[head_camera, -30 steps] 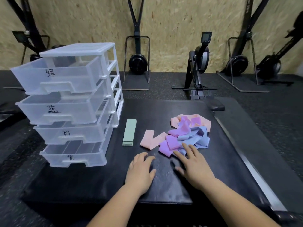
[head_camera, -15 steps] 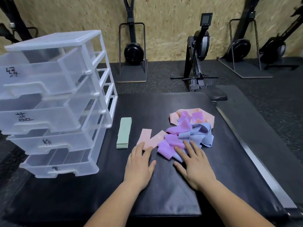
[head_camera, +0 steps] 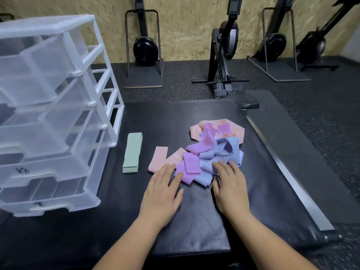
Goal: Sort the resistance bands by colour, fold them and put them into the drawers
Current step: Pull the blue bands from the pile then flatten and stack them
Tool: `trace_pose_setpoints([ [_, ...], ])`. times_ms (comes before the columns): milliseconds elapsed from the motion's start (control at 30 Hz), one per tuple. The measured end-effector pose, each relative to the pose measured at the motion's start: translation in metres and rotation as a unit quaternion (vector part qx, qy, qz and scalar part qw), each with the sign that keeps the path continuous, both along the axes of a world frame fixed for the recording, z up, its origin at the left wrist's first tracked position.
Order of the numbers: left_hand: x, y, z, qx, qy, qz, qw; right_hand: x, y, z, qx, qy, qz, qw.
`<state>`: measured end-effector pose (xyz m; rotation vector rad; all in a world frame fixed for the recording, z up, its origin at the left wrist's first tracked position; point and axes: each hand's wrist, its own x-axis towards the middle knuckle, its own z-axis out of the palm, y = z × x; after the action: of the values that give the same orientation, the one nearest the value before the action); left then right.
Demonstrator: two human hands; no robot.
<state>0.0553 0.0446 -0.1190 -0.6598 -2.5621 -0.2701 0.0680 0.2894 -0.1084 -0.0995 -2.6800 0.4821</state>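
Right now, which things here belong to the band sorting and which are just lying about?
Part of the job: green folded bands; pink band; mixed pile of purple, blue and pink bands; clear drawer unit.

Just lying about: rowing machine; upright machines along the wall.

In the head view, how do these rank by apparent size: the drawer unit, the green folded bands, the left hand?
1. drawer unit, clearly largest.
2. left hand, though nearness to the camera enlarges it.
3. green folded bands, smallest.
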Motion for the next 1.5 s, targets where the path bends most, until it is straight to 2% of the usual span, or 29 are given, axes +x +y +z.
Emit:
trace_pose_setpoints([
  [200, 0.003, 0.003, 0.001, -0.059, 0.05, -0.008, 0.997, -0.002, 0.008, 0.012, -0.067, 0.015, -0.088, 0.994],
  [333, 0.008, 0.006, 0.005, -0.067, 0.05, -0.001, 0.996, -0.005, 0.016, 0.039, -0.117, -0.018, -0.087, 0.989],
  [433, 0.016, 0.011, 0.026, -0.01, 0.007, 0.011, 1.0, -0.008, 0.025, 0.076, -0.175, -0.018, -0.047, 0.983],
  [600, 0.014, 0.031, 0.08, 0.147, -0.084, -0.005, 0.986, -0.014, 0.04, 0.143, -0.18, 0.008, 0.022, 0.983],
  [700, 0.012, 0.046, 0.118, 0.206, -0.116, -0.03, 0.971, -0.004, 0.036, 0.18, -0.198, 0.014, 0.06, 0.978],
  [800, 0.012, 0.057, 0.145, 0.225, -0.136, -0.057, 0.963, 0.007, 0.028, 0.199, -0.227, 0.008, 0.091, 0.97],
  [967, 0.016, 0.066, 0.165, 0.245, -0.16, -0.043, 0.955, 0.019, 0.014, 0.214, -0.27, 0.021, 0.124, 0.955],
  [1200, 0.022, 0.061, 0.191, 0.328, -0.185, -0.038, 0.926, 0.028, 0.007, 0.236, -0.323, 0.026, 0.172, 0.93],
  [1300, 0.022, 0.055, 0.195, 0.322, -0.237, -0.048, 0.915, 0.031, 0.009, 0.242, -0.355, 0.03, 0.185, 0.916],
  [1433, 0.024, 0.056, 0.2, 0.324, -0.245, -0.052, 0.912, 0.034, 0.011, 0.247, -0.376, 0.015, 0.196, 0.906],
  [1500, 0.023, 0.058, 0.206, 0.342, -0.261, -0.066, 0.9, 0.034, 0.012, 0.251, -0.388, 0.01, 0.206, 0.898],
])
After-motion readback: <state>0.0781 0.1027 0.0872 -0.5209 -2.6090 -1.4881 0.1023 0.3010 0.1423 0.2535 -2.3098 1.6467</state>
